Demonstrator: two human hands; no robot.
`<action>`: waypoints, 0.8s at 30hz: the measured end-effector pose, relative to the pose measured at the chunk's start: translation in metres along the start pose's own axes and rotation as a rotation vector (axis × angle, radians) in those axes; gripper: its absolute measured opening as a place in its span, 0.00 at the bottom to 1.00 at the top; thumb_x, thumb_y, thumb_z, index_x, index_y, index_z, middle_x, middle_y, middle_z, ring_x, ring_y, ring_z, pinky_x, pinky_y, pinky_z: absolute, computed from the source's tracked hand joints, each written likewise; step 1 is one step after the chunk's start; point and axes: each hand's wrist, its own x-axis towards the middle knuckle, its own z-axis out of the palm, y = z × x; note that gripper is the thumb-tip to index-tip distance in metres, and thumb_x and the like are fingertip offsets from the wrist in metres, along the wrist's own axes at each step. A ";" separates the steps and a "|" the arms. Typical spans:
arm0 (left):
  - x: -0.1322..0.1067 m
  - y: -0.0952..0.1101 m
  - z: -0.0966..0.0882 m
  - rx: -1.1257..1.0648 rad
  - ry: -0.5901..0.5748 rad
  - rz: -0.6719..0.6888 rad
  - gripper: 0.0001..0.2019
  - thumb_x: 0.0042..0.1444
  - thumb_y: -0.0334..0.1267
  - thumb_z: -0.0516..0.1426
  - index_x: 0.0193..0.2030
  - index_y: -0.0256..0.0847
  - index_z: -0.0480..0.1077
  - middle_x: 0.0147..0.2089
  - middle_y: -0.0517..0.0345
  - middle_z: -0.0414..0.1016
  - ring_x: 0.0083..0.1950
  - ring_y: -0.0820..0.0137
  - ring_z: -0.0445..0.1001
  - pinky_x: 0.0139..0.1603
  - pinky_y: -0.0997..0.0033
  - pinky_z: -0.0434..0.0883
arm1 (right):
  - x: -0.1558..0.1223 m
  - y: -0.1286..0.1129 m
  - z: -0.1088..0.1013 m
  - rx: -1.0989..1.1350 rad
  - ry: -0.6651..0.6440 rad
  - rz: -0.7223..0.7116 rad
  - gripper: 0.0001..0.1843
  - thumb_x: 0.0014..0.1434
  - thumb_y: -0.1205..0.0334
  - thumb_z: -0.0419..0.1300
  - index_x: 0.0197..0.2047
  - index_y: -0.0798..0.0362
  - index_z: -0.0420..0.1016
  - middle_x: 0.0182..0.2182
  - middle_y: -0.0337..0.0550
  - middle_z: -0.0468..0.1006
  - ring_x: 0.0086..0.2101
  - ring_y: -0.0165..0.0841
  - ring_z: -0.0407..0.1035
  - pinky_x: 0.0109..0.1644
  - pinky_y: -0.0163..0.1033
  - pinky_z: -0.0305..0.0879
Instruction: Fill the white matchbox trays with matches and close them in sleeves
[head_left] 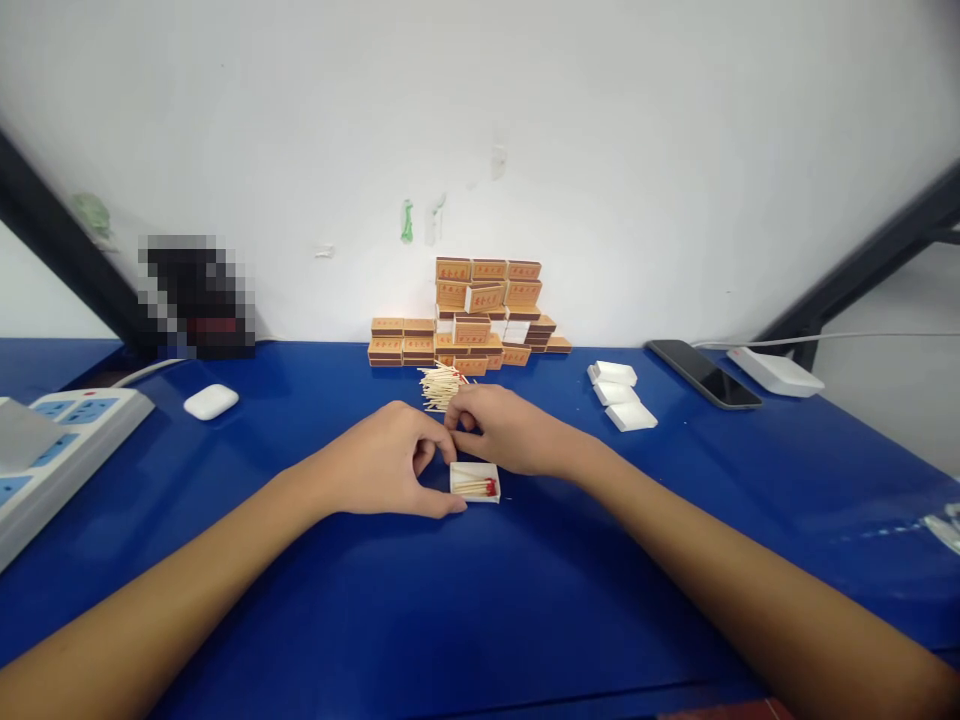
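A small white matchbox tray lies open on the blue worktop, with a few red-tipped matches inside along its near side, heads towards the right end. The left hand lightly grasps the tray's left end, thumb at the near corner and index finger at the far one. The right hand is just beyond the tray, its fingers curled and tips close to the left index finger; whether it pinches a match I cannot tell.

Directly behind the fingers lies a pile of loose matches, its near right part covered by the right hand, which stands between the tray and the pile. Just behind the pile, a stepped stack of orange-labelled matchboxes rises near the white wall, with a lower double row at its left.

Well to the right, several white trays lie in a short staggered line; beyond them are a dark phone and a flat white device. On the left are a rounded white case, a power strip and a blurred-out dark object.
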 end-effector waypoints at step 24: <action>0.004 -0.005 0.001 0.013 0.047 -0.024 0.17 0.52 0.53 0.68 0.40 0.42 0.81 0.23 0.67 0.67 0.23 0.76 0.63 0.24 0.73 0.57 | -0.036 0.001 -0.022 -0.009 -0.086 -0.040 0.04 0.61 0.66 0.64 0.33 0.52 0.78 0.29 0.36 0.73 0.30 0.29 0.63 0.33 0.36 0.56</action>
